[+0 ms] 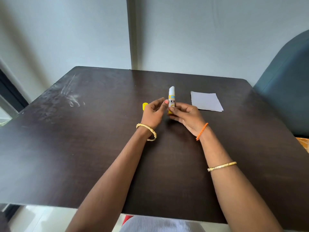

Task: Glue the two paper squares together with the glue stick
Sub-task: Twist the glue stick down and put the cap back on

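Hiding yellow cap (145, 106) behind left hand (153, 113)

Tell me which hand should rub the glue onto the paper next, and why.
Right. The right hand already grips the uncapped glue stick, and the paper lies on its side. The left hand only touches the stick, beside the yellow cap.
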